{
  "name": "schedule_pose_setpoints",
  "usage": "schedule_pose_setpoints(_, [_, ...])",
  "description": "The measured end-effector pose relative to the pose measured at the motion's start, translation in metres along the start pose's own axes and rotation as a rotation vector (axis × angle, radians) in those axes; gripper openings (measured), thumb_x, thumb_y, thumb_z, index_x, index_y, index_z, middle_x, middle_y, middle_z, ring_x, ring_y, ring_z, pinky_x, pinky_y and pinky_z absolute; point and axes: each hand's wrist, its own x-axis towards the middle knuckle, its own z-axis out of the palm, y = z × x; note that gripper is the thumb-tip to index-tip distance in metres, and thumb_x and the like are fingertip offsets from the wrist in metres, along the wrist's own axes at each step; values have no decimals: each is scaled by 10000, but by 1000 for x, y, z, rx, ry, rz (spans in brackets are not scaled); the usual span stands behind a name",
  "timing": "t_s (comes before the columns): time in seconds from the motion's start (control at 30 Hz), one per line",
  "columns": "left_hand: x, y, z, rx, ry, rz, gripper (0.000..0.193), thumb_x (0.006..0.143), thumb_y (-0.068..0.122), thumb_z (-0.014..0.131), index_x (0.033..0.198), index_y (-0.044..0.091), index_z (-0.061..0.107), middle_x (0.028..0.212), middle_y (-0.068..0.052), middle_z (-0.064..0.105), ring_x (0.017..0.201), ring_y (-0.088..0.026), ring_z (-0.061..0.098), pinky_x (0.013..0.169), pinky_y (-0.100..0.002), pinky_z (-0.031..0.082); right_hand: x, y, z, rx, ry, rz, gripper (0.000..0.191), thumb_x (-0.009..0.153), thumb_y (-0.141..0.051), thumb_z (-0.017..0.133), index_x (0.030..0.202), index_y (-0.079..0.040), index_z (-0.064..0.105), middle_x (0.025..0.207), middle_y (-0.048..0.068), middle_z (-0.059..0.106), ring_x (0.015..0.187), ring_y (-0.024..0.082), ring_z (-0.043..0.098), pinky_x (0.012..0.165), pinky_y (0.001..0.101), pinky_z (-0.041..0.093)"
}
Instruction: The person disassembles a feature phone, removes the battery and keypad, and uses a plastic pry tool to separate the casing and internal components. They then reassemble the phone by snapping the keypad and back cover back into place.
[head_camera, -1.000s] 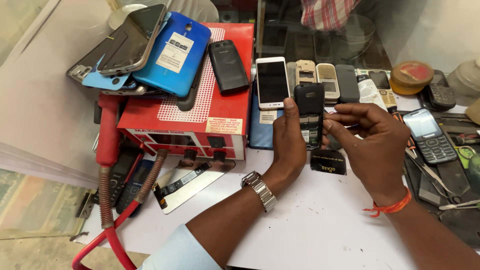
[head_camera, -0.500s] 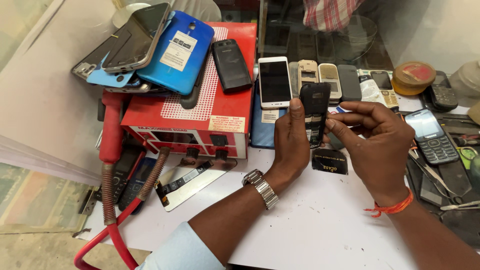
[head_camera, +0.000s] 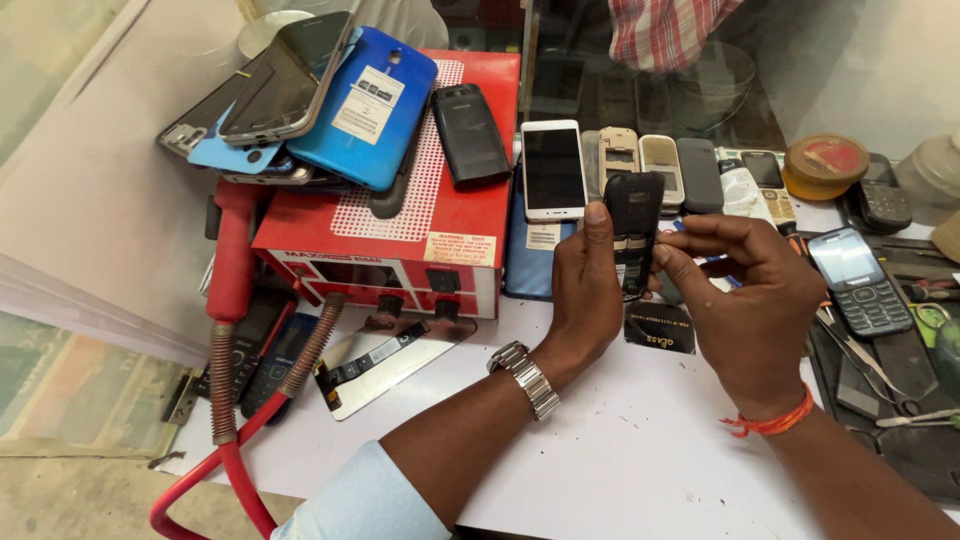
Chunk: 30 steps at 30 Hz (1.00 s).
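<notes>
A left hand (head_camera: 585, 290) grips a small black keypad phone (head_camera: 632, 225) upright while right-hand fingers (head_camera: 690, 245) pinch its edge; a slip could drop it onto the white surface (head_camera: 620, 450).

The small black phone (head_camera: 633, 225) is a slim bar-shaped handset, held upright above the white tabletop (head_camera: 620, 470) with its back turned toward the camera. Its upper half shows a dark, matte, rounded shell; lower down the back appears open, with pale inner parts and a label showing. The left hand (head_camera: 585, 290) grips it along its left edge, thumb up its side, while the right hand (head_camera: 750, 300) pinches its right edge with its fingers (head_camera: 670, 255).
</notes>
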Motion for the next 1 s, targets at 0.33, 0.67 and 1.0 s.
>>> schedule_pose_setpoints(0.33, [-1,1,2,37,21,22,755,1057,628,230,973,10,655,764,-63,693,624,-107,671,553,-248,565,8,0,-6,116,-71,104,295,921,55,756,1158,88,583,1042,174,737,975,176,746,766,261,638])
schedule_pose_setpoints(0.67, [1,2,-2,110,-13,68,835,1036,686,228,957,-10,683,751,-72,697,612,-105,678,508,-230,557,17,2,-14,290,-152,272,316,876,41,768,1153,58,616,1008,137,744,905,135,734,789,244,617])
schedule_pose_setpoints(1.0, [3,2,-2,198,-32,105,836,1051,664,221,878,9,710,688,-60,688,598,-105,694,513,-233,559,18,0,-18,163,-173,216,311,883,29,772,1150,49,614,1006,130,739,927,138,740,799,243,615])
